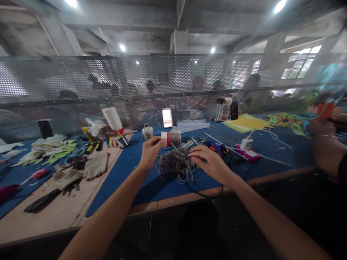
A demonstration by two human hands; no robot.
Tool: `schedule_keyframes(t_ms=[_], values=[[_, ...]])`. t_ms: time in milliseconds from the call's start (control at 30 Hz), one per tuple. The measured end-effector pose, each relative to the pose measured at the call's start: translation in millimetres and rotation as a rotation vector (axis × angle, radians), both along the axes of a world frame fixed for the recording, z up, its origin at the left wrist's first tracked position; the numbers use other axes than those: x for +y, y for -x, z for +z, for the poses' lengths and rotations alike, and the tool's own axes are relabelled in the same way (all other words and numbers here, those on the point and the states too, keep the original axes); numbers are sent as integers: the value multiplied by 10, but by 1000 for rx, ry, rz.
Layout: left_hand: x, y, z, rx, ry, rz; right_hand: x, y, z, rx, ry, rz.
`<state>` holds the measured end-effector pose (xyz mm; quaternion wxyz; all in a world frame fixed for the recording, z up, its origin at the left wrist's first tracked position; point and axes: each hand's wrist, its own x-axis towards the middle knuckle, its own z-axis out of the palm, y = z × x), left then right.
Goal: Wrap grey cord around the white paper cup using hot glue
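My left hand (pixel 151 151) grips a paper cup (pixel 165 139) by its base end. The cup lies sideways, white with a red band, and grey cord (pixel 175 138) is wound around the part toward its right end. Below it a loose, tangled heap of grey cord (pixel 175 164) rests on the blue table top. My right hand (pixel 210 162) is over the heap's right side, fingers pointing left and drawn together at the cord; the exact strand between them is hard to make out. A small white cup with a cord handle (pixel 148 131) stands behind my left hand.
A lit phone (pixel 167 118) stands behind the cup. Glue sticks and a blue glue gun (pixel 217 147) lie right of the heap, near a white charger (pixel 246 143). Stacked paper cups (pixel 112 119), scissors (pixel 77 155) and gloves (pixel 96 166) are left. Another person's arm (pixel 326 151) is at right.
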<state>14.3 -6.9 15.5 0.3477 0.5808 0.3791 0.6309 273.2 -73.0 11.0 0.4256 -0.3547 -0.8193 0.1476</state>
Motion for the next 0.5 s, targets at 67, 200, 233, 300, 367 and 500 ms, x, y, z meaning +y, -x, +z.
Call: schedule_keyframes(t_ms=[67,200,233,300,367,500], values=[[-11,-2,7,-4,3,-4,36,-181,-90,42,7,-203],[-23,-13,12,-10,3,-25,132,-624,-258,-8,61,-636],[-23,-15,11,-11,4,-35,154,-721,-287,-45,94,-724],[-19,-16,7,-21,-3,-38,190,-869,-322,-117,161,-833],[-11,-11,0,-11,-11,-17,221,-945,-333,-177,238,-882],[6,3,-11,1,-8,-8,275,-931,-304,-250,352,-902]])
